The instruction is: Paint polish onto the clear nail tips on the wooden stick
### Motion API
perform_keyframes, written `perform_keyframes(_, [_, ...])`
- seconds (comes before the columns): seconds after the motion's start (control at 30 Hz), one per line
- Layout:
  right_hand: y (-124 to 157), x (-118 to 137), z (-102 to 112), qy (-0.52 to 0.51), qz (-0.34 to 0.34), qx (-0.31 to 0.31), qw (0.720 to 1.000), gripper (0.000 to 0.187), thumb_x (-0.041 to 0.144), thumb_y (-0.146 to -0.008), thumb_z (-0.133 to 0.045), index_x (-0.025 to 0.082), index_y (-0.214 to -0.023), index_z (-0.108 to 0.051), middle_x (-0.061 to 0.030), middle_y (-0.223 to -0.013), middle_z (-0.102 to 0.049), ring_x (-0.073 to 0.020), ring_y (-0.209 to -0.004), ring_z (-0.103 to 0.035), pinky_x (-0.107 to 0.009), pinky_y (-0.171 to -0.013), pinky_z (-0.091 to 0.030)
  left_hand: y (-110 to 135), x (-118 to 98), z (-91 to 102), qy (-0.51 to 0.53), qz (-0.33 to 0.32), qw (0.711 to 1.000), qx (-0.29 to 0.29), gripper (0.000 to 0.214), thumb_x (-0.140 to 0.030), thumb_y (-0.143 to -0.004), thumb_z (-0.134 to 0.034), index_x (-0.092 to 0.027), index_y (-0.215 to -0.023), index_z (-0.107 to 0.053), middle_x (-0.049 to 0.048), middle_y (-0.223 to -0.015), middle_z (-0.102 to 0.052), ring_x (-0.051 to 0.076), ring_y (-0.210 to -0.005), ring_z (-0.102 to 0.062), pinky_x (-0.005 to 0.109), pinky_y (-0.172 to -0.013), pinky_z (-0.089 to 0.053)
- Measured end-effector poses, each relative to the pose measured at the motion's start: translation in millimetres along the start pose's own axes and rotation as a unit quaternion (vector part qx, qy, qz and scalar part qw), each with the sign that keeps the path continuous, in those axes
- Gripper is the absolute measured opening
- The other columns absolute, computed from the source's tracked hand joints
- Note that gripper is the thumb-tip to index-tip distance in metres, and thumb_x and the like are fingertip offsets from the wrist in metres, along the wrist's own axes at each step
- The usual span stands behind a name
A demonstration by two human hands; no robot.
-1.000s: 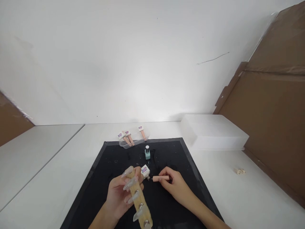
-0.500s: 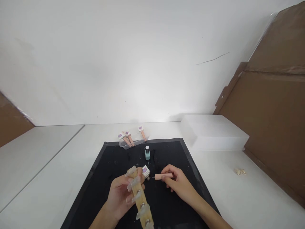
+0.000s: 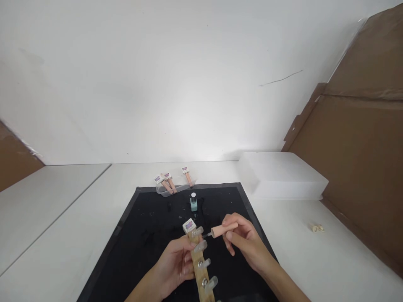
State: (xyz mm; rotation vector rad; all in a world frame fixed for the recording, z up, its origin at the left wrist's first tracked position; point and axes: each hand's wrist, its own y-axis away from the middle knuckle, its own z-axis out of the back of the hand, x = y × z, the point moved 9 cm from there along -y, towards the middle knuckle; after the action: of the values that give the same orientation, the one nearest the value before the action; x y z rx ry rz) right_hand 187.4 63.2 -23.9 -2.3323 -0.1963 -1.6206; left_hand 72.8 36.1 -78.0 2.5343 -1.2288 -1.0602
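My left hand (image 3: 178,265) is wrapped around a wooden strip (image 3: 201,280) that bears several clear false nail tips (image 3: 200,246) on small round metal mounts. Between the fingers of my right hand (image 3: 244,241) is a nail polish brush (image 3: 222,230) with a pink cap as its handle, its bristles pointing left, close to the nail tips at the strip's far end. Whether the bristles touch a tip I cannot tell. A small white bottle (image 3: 189,225) with a purple label shows just past that end, its lower part hidden by the strip.
On the black mat (image 3: 151,218) stands a teal polish bottle (image 3: 193,204). A clear tray (image 3: 181,188) at the mat's back edge holds several pink-capped bottles (image 3: 168,184). To the right are a translucent white box (image 3: 283,176) and small beige pieces (image 3: 316,227). Cardboard (image 3: 352,159) walls the right side.
The wooden strip has shifted right and turned, so its nail tips now point right. My right hand has moved slightly right, and the brush is now tilted with its bristles close to the tips.
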Motion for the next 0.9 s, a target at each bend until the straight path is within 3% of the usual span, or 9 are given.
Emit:
perform_keyframes(0.3, [2,8,-9,0.064,0.027,0.036,0.997,0.009,0.030,-0.078,-0.064,0.021,-0.079,-0.064,0.0015,-0.073,-0.048,-0.0087,-0.052,-0.043,-0.020,-0.043,-0.037,-1,1,2.9,-0.031,-0.001,0.999,-0.043,0.014,-0.020,-0.058,-0.057,-0.016,-0.053,-0.045,-0.0083,-0.040,-0.034,0.002,-0.032,-0.023,0.018,-0.039,-0.011])
perform_keyframes(0.77, [0,11,2,0.112,0.050,-0.014,0.992,0.012,0.030,-0.080,-0.062,0.021,-0.074,-0.060,0.0024,-0.069,-0.047,-0.0094,-0.050,-0.040,-0.022,-0.046,-0.033,-4,1,9.5,-0.031,-0.013,0.999,-0.039,0.009,-0.019,-0.057,-0.059,-0.015,-0.063,-0.053,-0.0089,-0.041,-0.033,0.002,-0.032,-0.023,0.018,-0.039,-0.010])
perform_keyframes(0.9, [1,12,-2,0.094,0.057,0.004,0.994,0.010,0.030,-0.081,-0.061,0.021,-0.076,-0.060,0.0014,-0.071,-0.047,-0.0101,-0.052,-0.041,-0.022,-0.045,-0.033,-4,-1,7.7,-0.039,-0.014,0.999,-0.035,0.010,-0.019,-0.058,-0.058,-0.015,-0.067,-0.056,-0.0091,-0.042,-0.033,0.002,-0.033,-0.023,0.018,-0.039,-0.011])
